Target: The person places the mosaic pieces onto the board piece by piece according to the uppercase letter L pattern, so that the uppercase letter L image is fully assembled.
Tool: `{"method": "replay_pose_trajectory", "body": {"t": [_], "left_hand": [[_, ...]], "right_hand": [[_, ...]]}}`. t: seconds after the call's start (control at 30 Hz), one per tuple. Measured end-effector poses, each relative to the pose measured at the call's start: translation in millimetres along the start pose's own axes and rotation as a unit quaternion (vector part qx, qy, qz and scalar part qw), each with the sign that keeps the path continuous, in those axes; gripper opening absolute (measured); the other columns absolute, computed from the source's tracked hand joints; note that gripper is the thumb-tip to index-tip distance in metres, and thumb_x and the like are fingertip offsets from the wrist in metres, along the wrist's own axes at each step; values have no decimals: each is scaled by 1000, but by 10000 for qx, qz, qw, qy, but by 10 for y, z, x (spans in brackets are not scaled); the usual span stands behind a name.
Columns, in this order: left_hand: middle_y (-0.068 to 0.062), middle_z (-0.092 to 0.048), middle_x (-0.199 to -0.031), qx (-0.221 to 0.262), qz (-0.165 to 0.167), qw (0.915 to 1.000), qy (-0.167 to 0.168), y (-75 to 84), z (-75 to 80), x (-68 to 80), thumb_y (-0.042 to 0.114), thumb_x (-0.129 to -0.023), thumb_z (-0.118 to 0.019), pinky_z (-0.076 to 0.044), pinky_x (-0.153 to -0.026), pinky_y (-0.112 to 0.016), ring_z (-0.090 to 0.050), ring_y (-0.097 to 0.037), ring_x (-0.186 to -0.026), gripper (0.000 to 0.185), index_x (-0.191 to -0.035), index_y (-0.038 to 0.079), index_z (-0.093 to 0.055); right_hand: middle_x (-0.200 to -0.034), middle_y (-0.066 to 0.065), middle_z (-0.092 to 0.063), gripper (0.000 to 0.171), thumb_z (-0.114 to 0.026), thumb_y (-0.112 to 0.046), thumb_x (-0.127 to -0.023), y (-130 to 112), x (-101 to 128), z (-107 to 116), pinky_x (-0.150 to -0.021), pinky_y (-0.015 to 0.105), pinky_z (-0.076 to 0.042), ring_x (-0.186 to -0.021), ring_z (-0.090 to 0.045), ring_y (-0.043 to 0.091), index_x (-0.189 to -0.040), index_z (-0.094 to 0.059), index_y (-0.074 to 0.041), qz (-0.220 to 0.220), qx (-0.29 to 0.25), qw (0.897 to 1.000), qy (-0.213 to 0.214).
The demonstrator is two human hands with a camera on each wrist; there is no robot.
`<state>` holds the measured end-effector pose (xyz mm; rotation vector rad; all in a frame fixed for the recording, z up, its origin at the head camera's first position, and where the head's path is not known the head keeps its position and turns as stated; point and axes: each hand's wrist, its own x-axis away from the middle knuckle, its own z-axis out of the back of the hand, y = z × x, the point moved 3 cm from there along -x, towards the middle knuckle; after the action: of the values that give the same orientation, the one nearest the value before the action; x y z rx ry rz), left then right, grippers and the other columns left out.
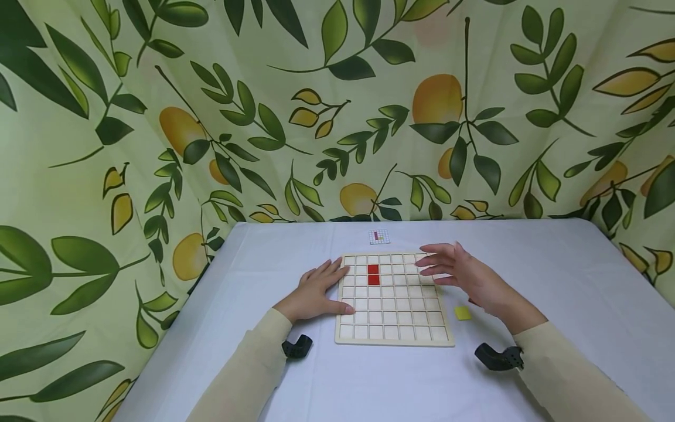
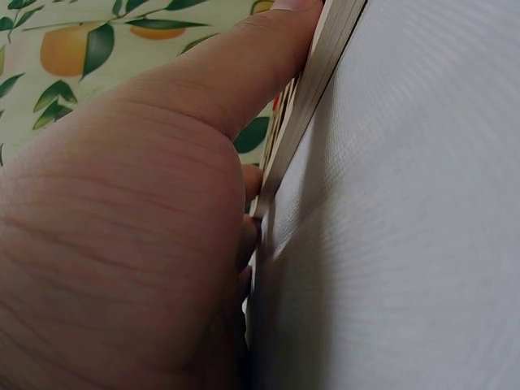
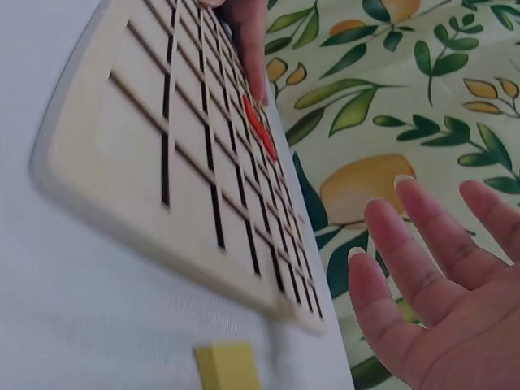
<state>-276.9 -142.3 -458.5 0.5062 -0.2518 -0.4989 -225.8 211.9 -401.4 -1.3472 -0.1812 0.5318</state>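
A square wooden grid board [image 1: 391, 334] lies on the white table. Two red tiles [image 1: 373, 275] sit one above the other in its upper left part. My left hand [image 1: 314, 293] rests on the board's left edge, thumb and fingers spread; the left wrist view shows the thumb over the wooden side. Over the upper right corner hovers my right hand [image 1: 456, 272], fingers extended and holding nothing. A yellow tile [image 1: 463, 313] lies on the cloth right of the board. Something red [image 1: 473, 302] shows partly beneath the right hand, mostly hidden.
Behind the board lies a small card [image 1: 379, 236] printed with a coloured grid pattern. A white cloth [image 1: 285, 246] covers the table. A curtain [image 1: 327, 117] with leaves and oranges hangs at the back and left.
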Motion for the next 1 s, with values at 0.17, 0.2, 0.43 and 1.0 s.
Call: {"method": "replay_pose_trajectory", "body": {"t": [0.17,0.2,0.43,1.0], "left_hand": [[7,-14,-181,14,2,10000,3,9,4,0,70,-84,-84,-3,-128,-55,-3,-23,-166,110,-173,26,-36],[7,-14,-181,17,4,10000,5,10,5,0,70,-84,-84,-3,-128,-55,-3,-23,-166,110,-173,26,-36],[8,-14,-181,53,18,10000,32,6,-1,-6,70,-84,-84,-3,-128,-56,-3,-23,-166,110,-173,26,-36],[8,-13,-181,-56,3,10000,25,-1,-8,-13,70,-85,-84,-4,-128,-55,-4,-22,-166,109,-173,26,-36]], "right_hand": [[-151,33,-53,71,-16,-48,-119,68,132,154,-103,35,-53,-131,-61,33,-162,-40,3,-207,118,9996,158],[-151,33,-54,71,-16,-48,-119,81,157,186,-103,34,-53,-131,-61,32,-162,-41,2,-264,143,9993,203],[-150,29,-56,69,-18,-48,-119,175,321,403,-100,32,-53,-128,-64,24,-163,-42,-1,-554,484,9957,571],[-151,27,-55,65,-33,-46,-120,497,581,775,-91,16,-51,-130,-59,33,-166,-37,-1,-1208,1429,9730,1352]]}}
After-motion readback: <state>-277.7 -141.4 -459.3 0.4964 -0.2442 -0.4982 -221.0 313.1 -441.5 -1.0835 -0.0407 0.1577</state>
